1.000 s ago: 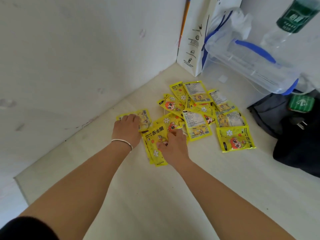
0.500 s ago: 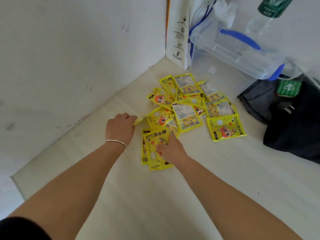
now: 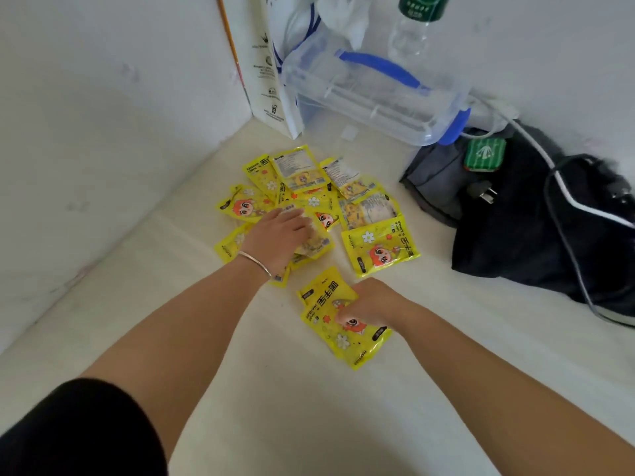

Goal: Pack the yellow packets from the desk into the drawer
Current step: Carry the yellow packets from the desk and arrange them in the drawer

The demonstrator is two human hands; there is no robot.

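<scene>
Yellow packets (image 3: 311, 201) — loose overlapping heap on pale surface (image 3: 309, 407) near the wall corner. Left hand (image 3: 280, 235): fingers extended, palm down flat on the heap. Right hand (image 3: 369, 304): fingers curled, pinching a small stack of packets (image 3: 338, 324) — apart from the heap, nearer the person.

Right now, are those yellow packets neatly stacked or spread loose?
Mostly spread loose: the yellow packets overlap across the desk. A few are gathered under the right hand; the left hand rests on the pile.
</scene>
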